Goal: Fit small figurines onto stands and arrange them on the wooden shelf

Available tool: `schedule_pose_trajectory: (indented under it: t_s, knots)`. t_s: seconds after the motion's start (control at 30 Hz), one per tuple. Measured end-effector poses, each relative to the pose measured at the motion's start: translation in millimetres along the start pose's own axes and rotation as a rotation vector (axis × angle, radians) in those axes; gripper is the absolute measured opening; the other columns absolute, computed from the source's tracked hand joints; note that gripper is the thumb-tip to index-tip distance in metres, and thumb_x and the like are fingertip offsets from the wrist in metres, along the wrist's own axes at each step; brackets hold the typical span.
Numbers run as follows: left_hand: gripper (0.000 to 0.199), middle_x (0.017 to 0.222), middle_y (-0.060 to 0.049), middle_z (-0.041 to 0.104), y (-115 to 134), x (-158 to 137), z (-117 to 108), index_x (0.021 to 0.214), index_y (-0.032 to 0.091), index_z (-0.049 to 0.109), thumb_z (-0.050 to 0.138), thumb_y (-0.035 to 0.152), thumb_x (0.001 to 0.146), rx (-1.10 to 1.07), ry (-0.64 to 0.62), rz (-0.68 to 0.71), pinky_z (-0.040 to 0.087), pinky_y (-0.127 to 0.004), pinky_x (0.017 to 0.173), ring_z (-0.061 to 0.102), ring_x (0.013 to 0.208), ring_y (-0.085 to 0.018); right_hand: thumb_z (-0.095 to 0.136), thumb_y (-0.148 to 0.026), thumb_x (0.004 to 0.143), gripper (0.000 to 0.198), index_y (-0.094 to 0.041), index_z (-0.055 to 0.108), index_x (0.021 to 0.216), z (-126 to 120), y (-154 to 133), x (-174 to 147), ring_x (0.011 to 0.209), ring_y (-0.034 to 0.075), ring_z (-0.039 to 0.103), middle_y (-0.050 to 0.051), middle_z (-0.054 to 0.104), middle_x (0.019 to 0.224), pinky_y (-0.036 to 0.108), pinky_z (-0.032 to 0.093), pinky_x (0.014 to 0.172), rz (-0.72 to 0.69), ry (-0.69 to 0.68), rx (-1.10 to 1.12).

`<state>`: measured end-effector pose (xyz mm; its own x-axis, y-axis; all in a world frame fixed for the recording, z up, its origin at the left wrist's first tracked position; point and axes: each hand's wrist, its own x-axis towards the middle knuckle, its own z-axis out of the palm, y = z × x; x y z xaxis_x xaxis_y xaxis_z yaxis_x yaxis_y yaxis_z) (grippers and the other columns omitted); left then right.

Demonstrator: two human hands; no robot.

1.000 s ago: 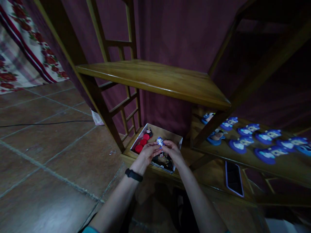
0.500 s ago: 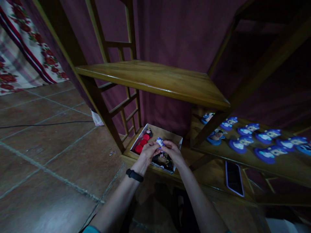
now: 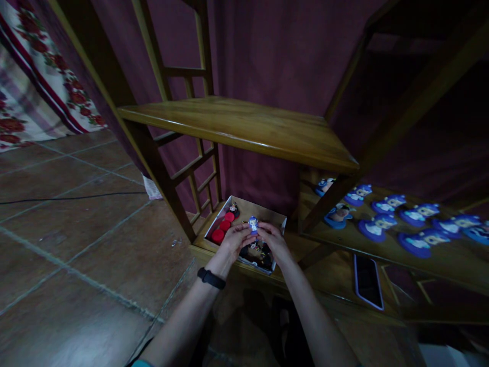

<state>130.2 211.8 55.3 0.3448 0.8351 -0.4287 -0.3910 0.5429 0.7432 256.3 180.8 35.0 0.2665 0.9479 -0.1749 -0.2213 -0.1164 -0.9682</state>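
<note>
A small figurine [image 3: 252,224] with purple-blue hair and a pale body is held upright between my two hands, above a shallow box. My left hand [image 3: 234,239] pinches its base from the left, and a black band circles that wrist. From the right, the fingers of my right hand [image 3: 271,236] close on the same base. Below them the white-edged cardboard box [image 3: 263,210] rests on the low wooden shelf. It holds several red round pieces [image 3: 225,225], a dark figurine [image 3: 234,209] in the far-left corner and dark figures [image 3: 263,255] partly covered by my hands.
On the right-hand shelf stand several blue-based figurines [image 3: 378,226]. A phone [image 3: 368,281] lies on the lower ledge. Overhead juts a wooden shelf board [image 3: 244,125], with a slanted post [image 3: 328,204] to the right. Tiled floor [image 3: 76,265] extends left, crossed by a cable [image 3: 76,197].
The figurine has turned more upright and shifted slightly right between my fingers. Both hands keep hold of it; the box's contents look the same.
</note>
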Motion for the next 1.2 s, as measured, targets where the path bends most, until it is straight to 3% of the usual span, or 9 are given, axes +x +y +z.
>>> schedule_pose_trajectory:
  t_s: [0.33, 0.53, 1.2]
  knots:
    - [0.01, 0.067, -0.008, 0.068, 1.1, -1.0, 0.5, 0.078, 0.009, 0.063, 0.065, 0.004, 0.07, 0.023, 0.059, -0.008, 0.055, -0.021, 0.057, 0.065, 0.057, -0.013, 0.068, -0.04, 0.062, 0.036, -0.021, 0.066, 0.092, -1.2, 2.3, 1.4, 0.083, 0.019, 0.063, 0.003, 0.067, 0.096, 0.032, 0.052, 0.073, 0.015, -0.031, -0.03]
    - [0.025, 0.067, -0.005, 0.067, -1.7, -0.4, -0.6, 0.084, 0.012, 0.061, 0.073, 0.005, 0.063, 0.035, 0.104, 0.002, 0.054, -0.021, 0.056, 0.065, 0.056, -0.013, 0.067, -0.041, 0.063, 0.034, -0.021, 0.066, 0.091, 1.9, -3.8, -1.7, 0.083, 0.019, 0.062, 0.002, 0.068, 0.091, 0.03, 0.051, 0.072, -0.006, -0.079, -0.075]
    - [0.019, 0.072, -0.007, 0.069, -3.2, -0.4, -1.6, 0.08, 0.01, 0.066, 0.072, 0.006, 0.063, 0.119, 0.041, 0.007, 0.054, -0.021, 0.057, 0.066, 0.059, -0.014, 0.062, -0.031, 0.066, 0.019, -0.021, 0.066, 0.081, -1.8, 6.6, 7.2, 0.077, 0.018, 0.061, -0.001, 0.068, 0.079, 0.031, 0.047, 0.076, -0.063, -0.064, -0.209]
